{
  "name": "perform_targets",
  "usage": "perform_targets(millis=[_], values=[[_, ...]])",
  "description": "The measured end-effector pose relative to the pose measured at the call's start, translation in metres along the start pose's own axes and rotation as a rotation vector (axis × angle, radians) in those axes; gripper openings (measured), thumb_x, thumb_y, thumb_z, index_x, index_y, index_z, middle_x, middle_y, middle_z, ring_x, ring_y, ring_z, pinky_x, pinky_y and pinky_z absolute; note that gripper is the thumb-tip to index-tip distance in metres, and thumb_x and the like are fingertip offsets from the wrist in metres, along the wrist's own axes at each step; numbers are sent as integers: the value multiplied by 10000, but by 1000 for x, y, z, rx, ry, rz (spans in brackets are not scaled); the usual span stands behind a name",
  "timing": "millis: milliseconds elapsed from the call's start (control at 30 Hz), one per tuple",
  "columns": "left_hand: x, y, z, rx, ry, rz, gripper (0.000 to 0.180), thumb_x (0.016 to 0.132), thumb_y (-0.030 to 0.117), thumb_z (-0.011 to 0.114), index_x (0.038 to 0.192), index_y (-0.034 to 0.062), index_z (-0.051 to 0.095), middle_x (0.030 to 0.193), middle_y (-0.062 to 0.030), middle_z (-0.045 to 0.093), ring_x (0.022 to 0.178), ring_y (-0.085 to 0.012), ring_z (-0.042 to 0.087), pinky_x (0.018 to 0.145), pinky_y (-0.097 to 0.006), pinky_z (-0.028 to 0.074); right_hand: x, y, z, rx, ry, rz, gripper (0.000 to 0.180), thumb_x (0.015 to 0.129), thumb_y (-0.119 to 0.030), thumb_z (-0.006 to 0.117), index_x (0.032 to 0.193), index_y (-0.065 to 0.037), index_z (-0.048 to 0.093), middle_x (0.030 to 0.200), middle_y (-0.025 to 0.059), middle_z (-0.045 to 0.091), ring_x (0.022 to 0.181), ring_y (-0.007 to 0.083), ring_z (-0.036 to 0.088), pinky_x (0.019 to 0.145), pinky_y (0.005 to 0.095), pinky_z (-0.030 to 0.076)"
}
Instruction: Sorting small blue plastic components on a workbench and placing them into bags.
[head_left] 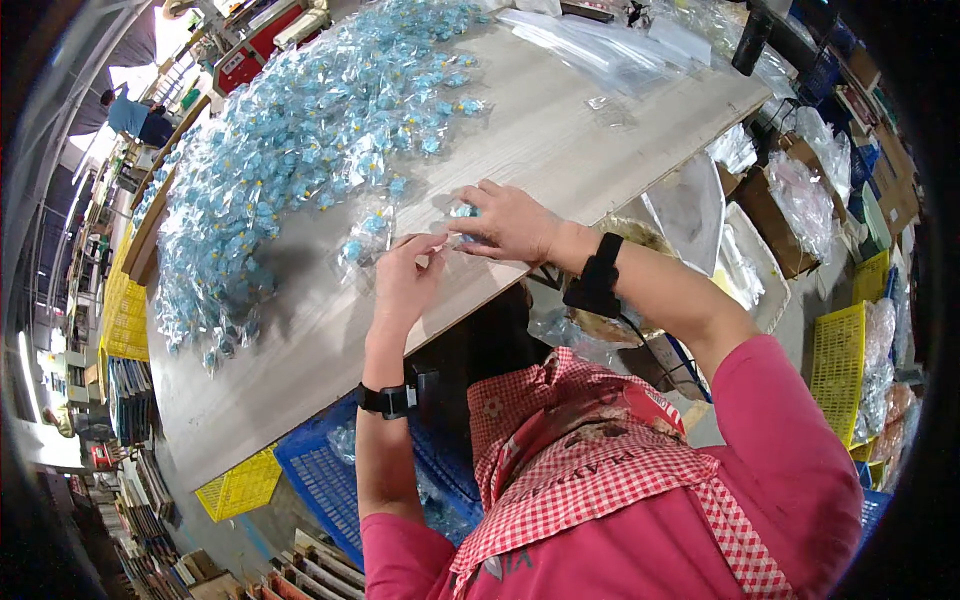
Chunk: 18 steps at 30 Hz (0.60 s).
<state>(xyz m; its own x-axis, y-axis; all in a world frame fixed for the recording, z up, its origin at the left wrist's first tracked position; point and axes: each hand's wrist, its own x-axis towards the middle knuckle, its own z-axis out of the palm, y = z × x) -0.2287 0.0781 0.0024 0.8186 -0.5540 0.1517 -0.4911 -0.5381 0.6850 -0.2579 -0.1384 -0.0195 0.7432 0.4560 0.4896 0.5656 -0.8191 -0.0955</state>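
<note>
Near the front edge of the table (330, 335), my two hands meet over one small clear bag. My right hand (515, 222) is closed around a small blue piece (463, 211), partly covered by its fingers. The thumb and forefinger of my left hand (408, 282) pinch what looks like the bag's clear plastic edge, close to the right fingertips. Just beyond my left hand lie a few bagged blue pieces (372, 224). A large heap of small blue pieces with yellow bits (300, 150), each in clear wrapping, spreads over the left and far side.
Flat clear plastic sheets or bags (610, 45) lie at the table's far right. Below the front edge stands a blue crate (320, 465), with a yellow crate (242, 485) beside it. Boxes and a yellow basket (838, 370) fill the right side. A person (128, 115) is far off at left.
</note>
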Motion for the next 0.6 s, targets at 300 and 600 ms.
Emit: perform_targets(millis=[300, 600], values=[[29, 7, -44, 163, 73, 87, 243, 880, 114, 689, 1120, 82, 707, 1112, -107, 683, 1005, -213, 660, 762, -327, 563, -42, 39, -47, 616, -113, 653, 393, 949, -394, 605, 1228, -119, 621, 1032, 131, 675, 827, 249, 649, 747, 367, 522], [93, 2, -54, 330, 69, 205, 248, 833, 156, 691, 1068, 79, 710, 1065, -136, 673, 982, -305, 645, 853, -376, 496, -125, 58, -103, 1625, -16, 1006, 488, 971, -512, 527, 1186, -80, 597, 919, 57, 661, 678, 124, 627, 470, 265, 528]])
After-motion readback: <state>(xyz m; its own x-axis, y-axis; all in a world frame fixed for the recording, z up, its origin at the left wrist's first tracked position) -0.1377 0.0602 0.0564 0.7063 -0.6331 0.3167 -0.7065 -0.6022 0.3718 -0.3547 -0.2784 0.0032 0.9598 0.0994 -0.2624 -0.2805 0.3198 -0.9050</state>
